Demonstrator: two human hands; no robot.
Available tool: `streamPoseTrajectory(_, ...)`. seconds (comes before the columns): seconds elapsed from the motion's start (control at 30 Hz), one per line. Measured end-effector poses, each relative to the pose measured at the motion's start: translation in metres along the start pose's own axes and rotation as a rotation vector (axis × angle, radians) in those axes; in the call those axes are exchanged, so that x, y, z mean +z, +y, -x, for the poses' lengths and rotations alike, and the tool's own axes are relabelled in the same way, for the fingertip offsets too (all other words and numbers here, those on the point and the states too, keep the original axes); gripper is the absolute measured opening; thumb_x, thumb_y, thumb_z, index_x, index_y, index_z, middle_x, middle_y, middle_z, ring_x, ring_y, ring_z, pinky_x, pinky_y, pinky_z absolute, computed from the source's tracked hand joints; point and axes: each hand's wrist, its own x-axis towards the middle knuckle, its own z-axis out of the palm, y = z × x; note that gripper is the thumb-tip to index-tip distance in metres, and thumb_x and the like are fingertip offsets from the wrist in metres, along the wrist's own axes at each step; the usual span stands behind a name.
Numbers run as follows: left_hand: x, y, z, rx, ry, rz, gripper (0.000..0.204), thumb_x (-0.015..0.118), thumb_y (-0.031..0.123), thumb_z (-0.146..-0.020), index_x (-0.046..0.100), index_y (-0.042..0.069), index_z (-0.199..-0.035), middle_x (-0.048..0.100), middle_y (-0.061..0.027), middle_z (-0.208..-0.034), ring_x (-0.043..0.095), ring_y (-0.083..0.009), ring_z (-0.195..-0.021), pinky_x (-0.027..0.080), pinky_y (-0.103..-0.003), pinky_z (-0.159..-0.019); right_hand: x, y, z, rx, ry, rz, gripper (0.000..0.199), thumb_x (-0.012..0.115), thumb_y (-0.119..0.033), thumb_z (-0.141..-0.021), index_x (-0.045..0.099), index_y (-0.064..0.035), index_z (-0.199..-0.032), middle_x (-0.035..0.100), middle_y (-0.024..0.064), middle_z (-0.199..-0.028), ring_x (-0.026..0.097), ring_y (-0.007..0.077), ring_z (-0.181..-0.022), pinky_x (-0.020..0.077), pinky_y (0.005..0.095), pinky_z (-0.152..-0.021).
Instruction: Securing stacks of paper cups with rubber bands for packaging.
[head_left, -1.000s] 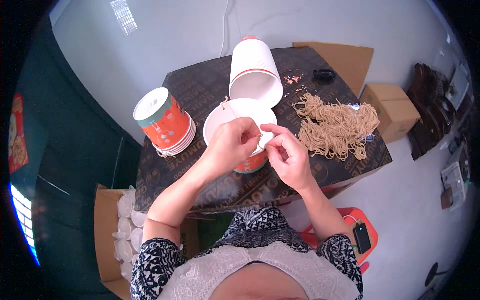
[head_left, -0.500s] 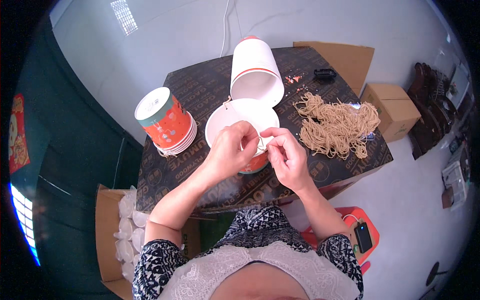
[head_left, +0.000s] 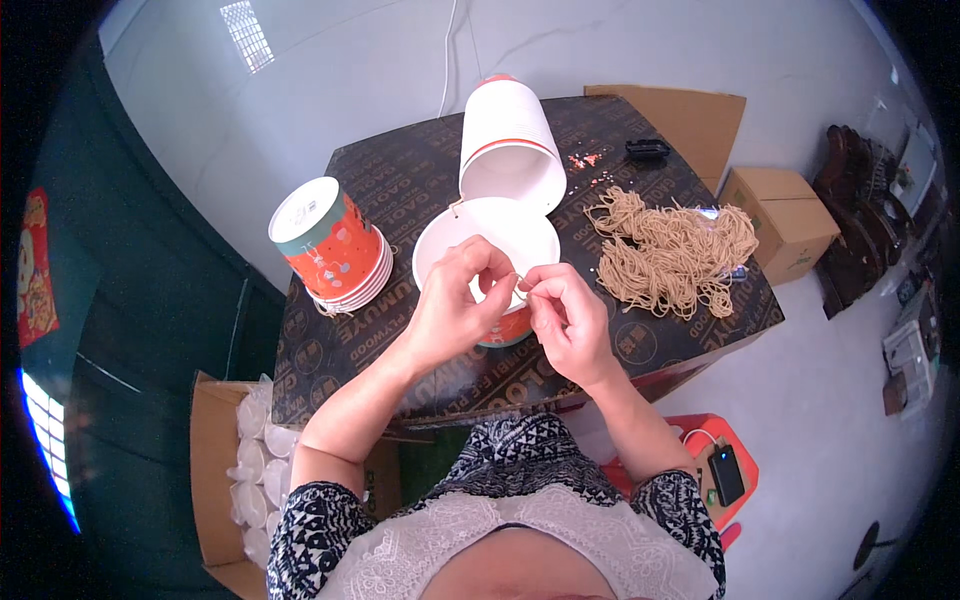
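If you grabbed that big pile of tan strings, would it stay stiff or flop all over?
Probably flop: the pile of tan strings lies in loose, curly tangles on the table. It likely feels light, since the strands look thin. Strands may snag and drag along together, because they cross over each other.

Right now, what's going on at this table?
A person sits at a dark table with both hands over an open white paper cup. The left hand and right hand pinch a thin string at the cup's near rim. A tall stack of white cups lies tipped behind it, a stack of orange cups stands on the left, and a pile of tan strings lies on the right.
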Motion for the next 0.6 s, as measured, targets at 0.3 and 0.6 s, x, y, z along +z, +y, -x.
streamPoseTrajectory(0.3,-0.002,0.015,0.002,0.045,-0.004,-0.266,0.011,0.066,0.000,-0.074,0.056,0.003,-0.078,0.059,-0.0115,-0.076,0.058,-0.0317,-0.071,0.045,-0.041,-0.079,0.009,-0.004,0.006,-0.091,0.187,0.236,0.013,0.062,0.008,-0.085,0.057,-0.0005,-0.095,0.055,0.0103,-0.083,0.055,0.0190,-0.062,0.0447,0.0281,-0.054)
streamPoseTrajectory(0.6,-0.006,0.022,0.018,0.131,-0.116,-0.345,0.013,0.067,0.002,-0.075,0.058,0.005,-0.083,0.059,-0.0093,-0.082,0.062,-0.0292,-0.089,0.034,-0.058,-0.104,0.014,-0.007,0.009,0.052,0.220,0.131,0.010,0.064,0.005,-0.088,0.058,0.0007,-0.095,0.054,0.0054,-0.080,0.053,0.0106,-0.063,0.0437,0.0255,-0.055)
